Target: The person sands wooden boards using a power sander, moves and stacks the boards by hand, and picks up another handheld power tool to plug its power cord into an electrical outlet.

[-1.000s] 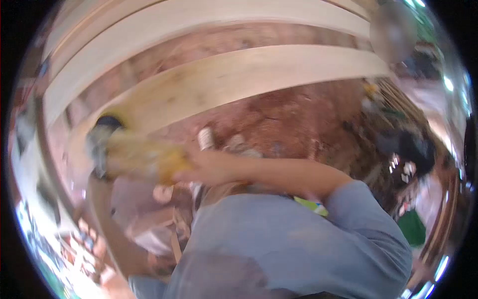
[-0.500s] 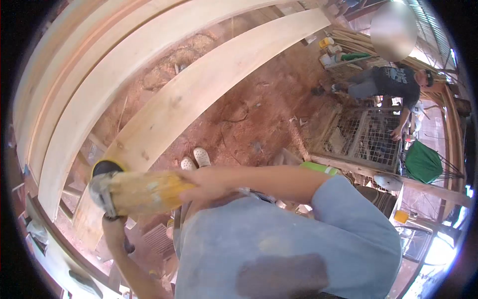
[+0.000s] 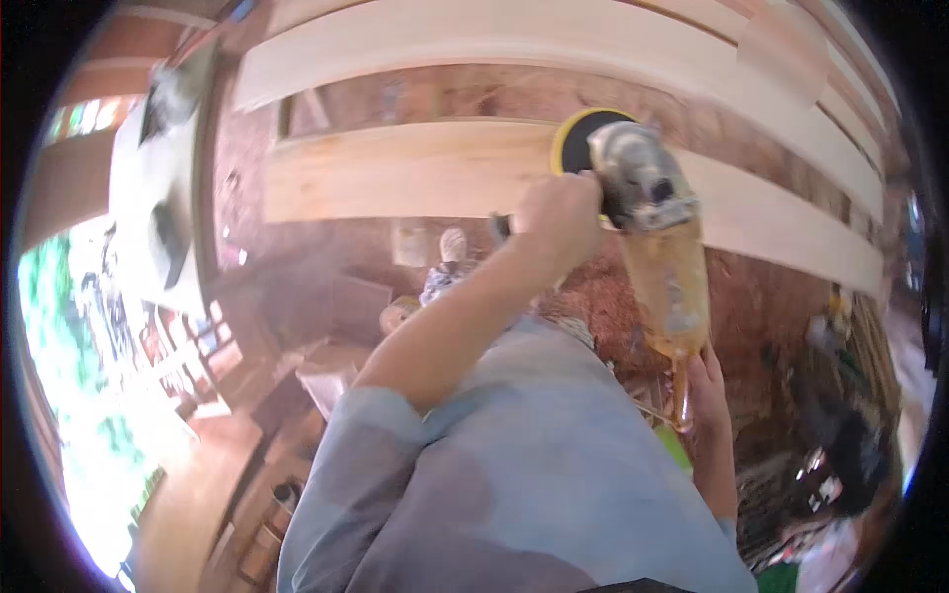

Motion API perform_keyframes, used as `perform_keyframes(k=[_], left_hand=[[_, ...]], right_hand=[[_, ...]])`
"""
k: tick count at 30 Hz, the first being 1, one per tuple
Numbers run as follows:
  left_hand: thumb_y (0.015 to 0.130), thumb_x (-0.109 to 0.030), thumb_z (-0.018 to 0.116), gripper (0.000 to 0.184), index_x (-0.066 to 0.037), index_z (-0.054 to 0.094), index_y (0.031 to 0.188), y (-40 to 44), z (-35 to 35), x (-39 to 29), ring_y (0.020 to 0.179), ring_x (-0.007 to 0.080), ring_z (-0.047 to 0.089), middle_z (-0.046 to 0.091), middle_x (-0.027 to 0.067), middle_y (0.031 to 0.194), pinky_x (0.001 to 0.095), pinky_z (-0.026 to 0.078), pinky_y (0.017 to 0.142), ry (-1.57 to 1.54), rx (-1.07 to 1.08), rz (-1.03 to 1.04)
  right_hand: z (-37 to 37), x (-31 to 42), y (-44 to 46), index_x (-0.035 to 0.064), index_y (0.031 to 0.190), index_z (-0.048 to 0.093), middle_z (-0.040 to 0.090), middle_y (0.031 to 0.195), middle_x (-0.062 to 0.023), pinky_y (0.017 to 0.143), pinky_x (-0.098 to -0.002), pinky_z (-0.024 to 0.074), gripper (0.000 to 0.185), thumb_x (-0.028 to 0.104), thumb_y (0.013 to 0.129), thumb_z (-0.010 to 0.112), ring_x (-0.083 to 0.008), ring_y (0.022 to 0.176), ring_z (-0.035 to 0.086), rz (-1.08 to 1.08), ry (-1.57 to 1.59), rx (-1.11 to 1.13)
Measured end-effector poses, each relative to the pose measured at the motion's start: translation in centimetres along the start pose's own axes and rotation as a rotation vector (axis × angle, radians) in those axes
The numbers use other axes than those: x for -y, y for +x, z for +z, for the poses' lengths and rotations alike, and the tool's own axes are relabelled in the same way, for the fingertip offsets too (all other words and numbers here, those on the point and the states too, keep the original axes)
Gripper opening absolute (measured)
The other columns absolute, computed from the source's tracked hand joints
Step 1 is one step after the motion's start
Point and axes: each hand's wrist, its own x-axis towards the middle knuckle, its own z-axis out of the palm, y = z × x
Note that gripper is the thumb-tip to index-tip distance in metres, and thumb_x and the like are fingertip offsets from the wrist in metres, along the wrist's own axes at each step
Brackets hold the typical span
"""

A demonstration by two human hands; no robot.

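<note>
The sander (image 3: 664, 287) is standing right of centre in the frame, its metal head up and its yellow body slanting down to the rear end. We are judging it to be heavy and rigid, with most of its weight towards the head and perhaps some slipperiness from dust on the casing; we are counting on the side handle and the rear end as the places to take hold.

Going left to right, we are seeing the pale plank (image 3: 395, 173) running from left of centre behind the tool. Our left hand (image 3: 561, 219), at upper centre, is curling into a fist beside the head, apparently around the side handle. Next, the black disc (image 3: 583, 146) is overlapping the plank; we are unable to tell whether they are touching. Our right hand (image 3: 707, 390), at lower right, is lying against the rear end; its fingers are partly hidden, so we cannot tell how tightly they are closing.
</note>
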Motion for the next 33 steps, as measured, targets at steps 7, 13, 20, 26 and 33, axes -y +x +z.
perform_keyframes(k=[7,13,20,26,33], left_hand=[[0.083,-0.008,0.066,0.018,-0.004,0.070,0.100,-4.8,-6.9,11.1,0.095,0.0347,0.072,0.073,0.0187,0.097,0.0472,0.056,0.082,-0.169,0.149,-0.185],[0.082,-0.009,0.066,0.021,-0.003,0.069,0.101,-8.5,-10.9,24.8,0.096,0.0375,0.071,0.072,0.0206,0.097,0.0480,0.056,0.083,-0.108,0.044,-0.307],[0.083,-0.013,0.063,0.021,-0.002,0.068,0.100,-11.3,-13.9,34.0,0.096,0.0409,0.070,0.071,0.0235,0.097,0.0502,0.055,0.084,-0.149,0.040,-0.400],[0.083,-0.018,0.063,0.023,-0.005,0.070,0.101,-13.4,-15.2,39.1,0.095,0.0415,0.069,0.072,0.0234,0.098,0.0508,0.055,0.085,-0.100,-0.091,-0.500],[0.082,-0.015,0.063,0.021,-0.006,0.071,0.099,-15.4,-15.8,41.9,0.096,0.0422,0.068,0.071,0.0243,0.098,0.0504,0.054,0.085,-0.082,-0.202,-0.653]], right_hand=[[9.5,1.9,1.9,0.0025,0.150,0.035,0.059,0.116,-0.0084,0.078,-0.0299,0.0523,0.071,0.044,0.098,0.060,-0.0152,0.095,0.059,-0.033,-0.114,0.136],[24.1,6.3,3.8,-0.0036,0.157,0.020,0.033,0.158,-0.0182,0.118,-0.0379,0.0248,0.086,0.045,0.098,0.060,-0.0262,0.146,0.031,-0.014,-0.147,0.322],[34.8,9.8,5.3,-0.0004,0.160,0.011,0.028,0.161,-0.0169,0.120,-0.0378,0.0219,0.087,0.034,0.097,0.060,-0.0251,0.148,0.027,-0.055,-0.087,0.429],[39.5,10.6,6.8,0.0009,0.160,0.011,0.027,0.161,-0.0165,0.120,-0.0366,0.0227,0.085,0.028,0.096,0.060,-0.0239,0.148,0.028,-0.054,-0.142,0.482],[41.8,12.5,8.9,0.0028,0.160,0.010,0.043,0.152,-0.0188,0.106,-0.0364,0.0417,0.086,0.034,0.098,0.061,-0.0249,0.127,0.051,-0.076,-0.418,0.563]])
